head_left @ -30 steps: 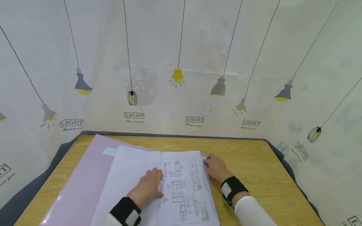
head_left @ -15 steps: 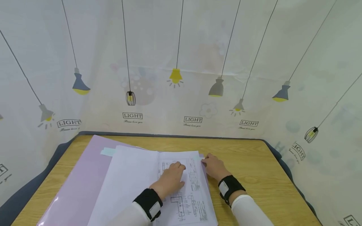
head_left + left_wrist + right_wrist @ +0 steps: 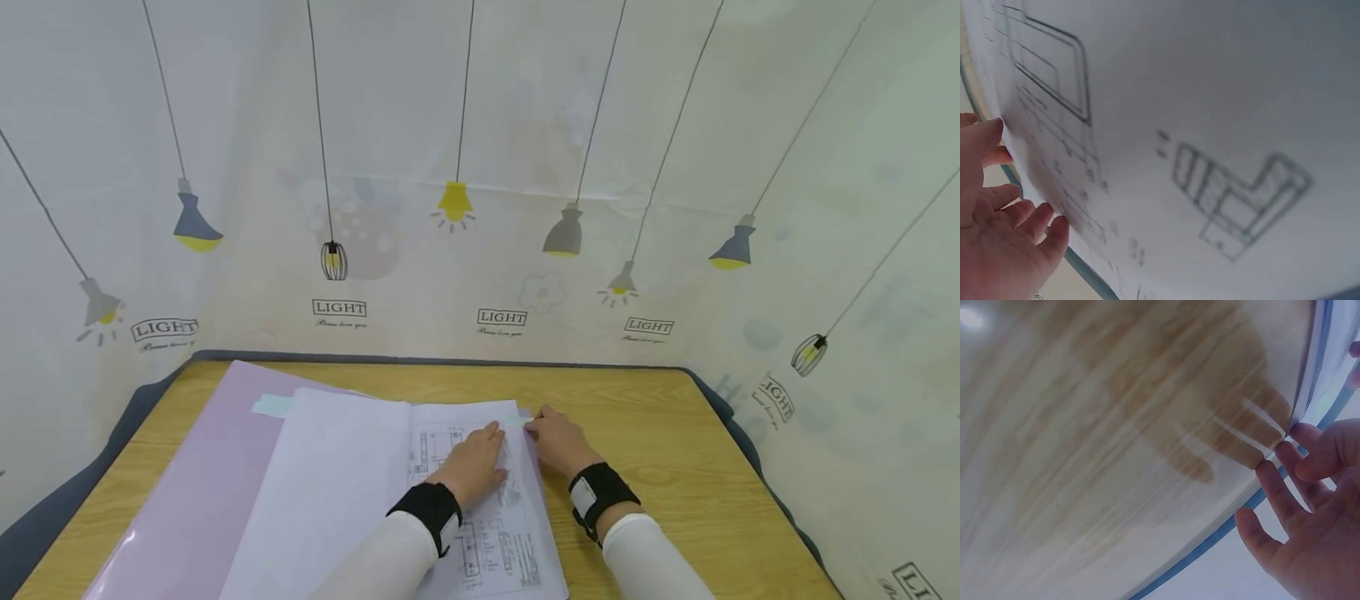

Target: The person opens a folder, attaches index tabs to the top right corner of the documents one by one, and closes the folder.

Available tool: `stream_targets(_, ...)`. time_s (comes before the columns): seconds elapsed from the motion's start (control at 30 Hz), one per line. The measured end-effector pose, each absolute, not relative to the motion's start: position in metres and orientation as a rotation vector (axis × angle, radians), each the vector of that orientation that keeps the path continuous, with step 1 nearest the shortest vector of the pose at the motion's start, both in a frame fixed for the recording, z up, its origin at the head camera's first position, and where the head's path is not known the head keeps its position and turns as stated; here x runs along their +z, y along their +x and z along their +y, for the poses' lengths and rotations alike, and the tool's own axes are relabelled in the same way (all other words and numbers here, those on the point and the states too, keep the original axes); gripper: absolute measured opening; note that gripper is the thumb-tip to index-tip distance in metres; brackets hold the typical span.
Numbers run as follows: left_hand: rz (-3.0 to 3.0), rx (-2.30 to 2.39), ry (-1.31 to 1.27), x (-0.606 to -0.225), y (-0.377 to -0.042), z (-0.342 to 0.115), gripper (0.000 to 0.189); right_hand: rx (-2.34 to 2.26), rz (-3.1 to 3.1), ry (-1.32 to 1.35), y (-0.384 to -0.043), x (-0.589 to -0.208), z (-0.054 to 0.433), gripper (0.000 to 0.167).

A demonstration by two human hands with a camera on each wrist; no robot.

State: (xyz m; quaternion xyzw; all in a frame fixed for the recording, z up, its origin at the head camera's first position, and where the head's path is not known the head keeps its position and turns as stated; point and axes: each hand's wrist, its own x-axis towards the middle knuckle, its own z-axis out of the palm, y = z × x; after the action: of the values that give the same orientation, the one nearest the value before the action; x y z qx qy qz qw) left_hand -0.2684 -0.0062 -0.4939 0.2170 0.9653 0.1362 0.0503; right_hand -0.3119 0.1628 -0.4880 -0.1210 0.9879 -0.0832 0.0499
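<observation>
1. Head view: the drawing sheet (image 3: pixel 517 542) lay face up, right of the fold, above the purple folder (image 3: pixel 187 492) on the wooden table (image 3: pixel 645 467).
2. The left hand (image 3: pixel 471 467) rested on the drawing sheet, fingers relaxed and touching the paper, probably to keep it flat.
3. The right hand (image 3: pixel 562 440) was stationed at the upper-right corner beside the pale-blue strip (image 3: pixel 517 421), fingers spread, tips at the edge, presumably steadying that corner.
4. Compared with one second earlier, the left hand had shifted rightward from the fold; the right hand had stayed at the corner.
</observation>
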Motion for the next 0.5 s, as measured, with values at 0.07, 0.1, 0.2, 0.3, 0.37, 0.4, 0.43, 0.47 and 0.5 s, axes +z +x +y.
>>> stream_targets(0.07, 2.951, 0.403, 0.637, -0.494, -0.269, -0.005, 0.064, -0.256, 3.007, -0.354, -0.312, -0.488, 0.162, 0.027)
stream_targets(0.1, 2.959, 0.391, 0.627, -0.494, -0.270, -0.005, 0.064, -0.256, 3.007, -0.354, -0.312, -0.488, 0.162, 0.027)
stream_targets(0.2, 2.983, 0.369, 0.604, -0.494, -0.270, -0.004, 0.063, -0.245, 3.009, -0.364, -0.312, -0.488, 0.161, 0.028)
stream_targets(0.3, 3.008, 0.327, 0.587, -0.497, -0.271, -0.002, 0.062, -0.237, 3.015, -0.371, -0.312, -0.488, 0.160, 0.028)
stream_targets(0.37, 3.032, 0.301, 0.581, -0.499, -0.271, 0.000, 0.061, -0.241, 3.020, -0.360, -0.311, -0.488, 0.160, 0.028)
stream_targets(0.4, 3.044, 0.285, 0.577, -0.500, -0.272, 0.002, 0.060, -0.242, 3.024, -0.360, -0.311, -0.488, 0.160, 0.028)
stream_targets(0.43, 3.056, 0.268, 0.574, -0.501, -0.272, 0.003, 0.060, -0.242, 3.028, -0.358, -0.311, -0.488, 0.160, 0.028)
stream_targets(0.47, 3.067, 0.251, 0.569, -0.501, -0.272, 0.005, 0.060, -0.242, 3.032, -0.357, -0.311, -0.488, 0.160, 0.028)
stream_targets(0.5, 3.079, 0.227, 0.566, -0.502, -0.273, 0.007, 0.059, -0.240, 3.037, -0.356, -0.311, -0.488, 0.160, 0.028)
